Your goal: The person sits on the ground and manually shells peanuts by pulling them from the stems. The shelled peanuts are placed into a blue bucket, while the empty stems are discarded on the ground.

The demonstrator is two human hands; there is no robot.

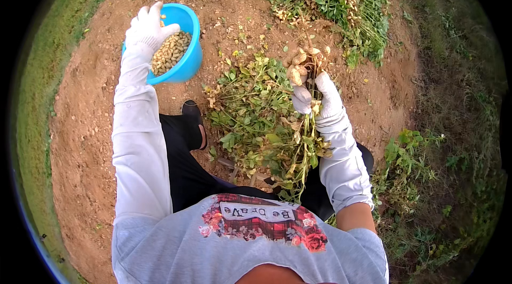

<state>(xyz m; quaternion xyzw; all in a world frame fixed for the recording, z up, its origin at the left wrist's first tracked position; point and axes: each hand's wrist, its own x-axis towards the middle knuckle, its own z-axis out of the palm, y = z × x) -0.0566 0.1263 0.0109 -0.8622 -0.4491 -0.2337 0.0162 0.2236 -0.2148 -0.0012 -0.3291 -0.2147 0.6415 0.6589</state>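
Observation:
My left hand, in a white knit glove, is over the left rim of a blue plastic bucket, its fingers spread. Unshelled peanuts lie inside the bucket; a few yellowish ones show by my fingertips. My right hand, also gloved, is closed around the stems of an uprooted peanut plant. The plant's roots and a cluster of peanut pods stick up past my fingers, and its leafy stems hang towards my lap.
A heap of pulled peanut plants lies on the soil between my legs. Another heap with pods lies farther off at the upper right. My shoe is just below the bucket. Grass and weeds border the bare soil.

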